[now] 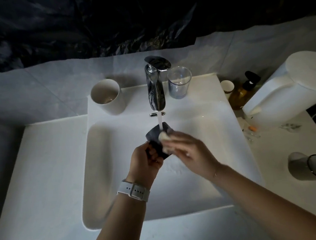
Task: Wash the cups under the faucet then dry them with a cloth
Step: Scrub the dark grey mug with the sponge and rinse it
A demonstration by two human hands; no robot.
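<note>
Dim overall, cool bluish-grey cast; upper third nearly black, crumpled dark plastic sheet (89,25) shown only by faint sheen; brightest areas are the white rectangular ceramic sink (235,125) and the countertop at lower left; specular glare on the chrome mixer faucet (156,93); soft shadow on the wall behind the white ceramic cup (105,96); right hand (191,152) motion-blurred, its fingers smeared; left hand (147,158) sharper; wide-angle bowing of the basin edges toward the frame borders; corners darken; fine detail soft and noisy.

left hand (147,158) curled gripping, right hand (190,151) blurred
</note>
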